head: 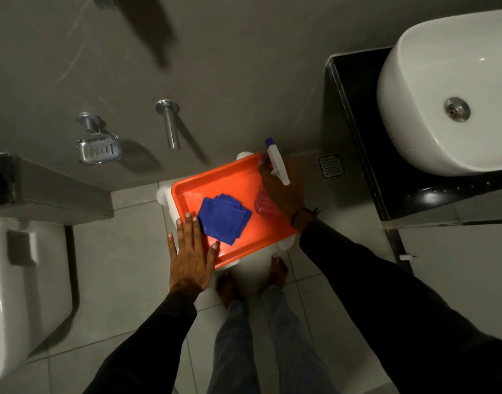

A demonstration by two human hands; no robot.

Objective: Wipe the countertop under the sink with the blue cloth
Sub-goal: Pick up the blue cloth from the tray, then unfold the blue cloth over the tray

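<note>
Your left hand (191, 258) is flat and open, fingers spread over the near-left rim of the orange tray (235, 251), holding nothing. The folded blue cloth (224, 218) lies in the tray just beside those fingertips: pinch the whole stack so it doesn't unfold. Your right hand (284, 191) is wrapped around the pink spray bottle (268, 191). The black countertop (355, 109) under the white sink (443, 89) sits far right, unwiped.
</note>
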